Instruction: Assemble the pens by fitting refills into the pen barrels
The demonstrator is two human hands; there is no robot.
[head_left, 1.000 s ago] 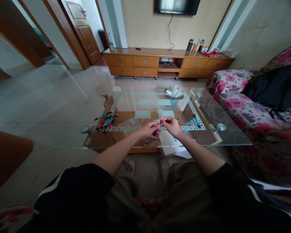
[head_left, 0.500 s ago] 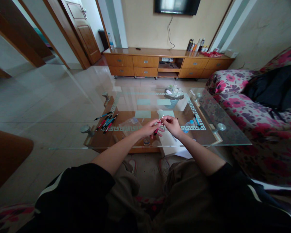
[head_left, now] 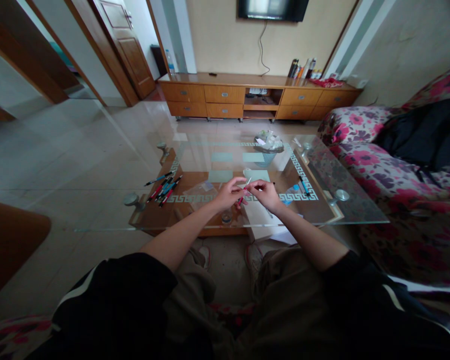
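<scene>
Over the near edge of the glass table, my two hands meet at the fingertips. My left hand (head_left: 228, 195) is closed on a red and black pen (head_left: 240, 201) that slants down below its fingers, with the index finger raised. From the right, my right hand (head_left: 265, 194) pinches at the pen's upper end, where a thin white stick (head_left: 249, 181) pokes up between the fingertips. The fingers hide most of the pen and the join between it and the stick.
Several red, blue and black pens (head_left: 165, 189) lie in a pile on the glass table (head_left: 360, 212) at left. A blue pen (head_left: 304, 186) lies at right. A filled waste basket (head_left: 268, 156) shows beyond the hands. White paper (head_left: 260, 220) is at the near edge.
My left index finger has lifted and straightened, and the white stick has shifted slightly left. Both hands stay together over the same spot.
</scene>
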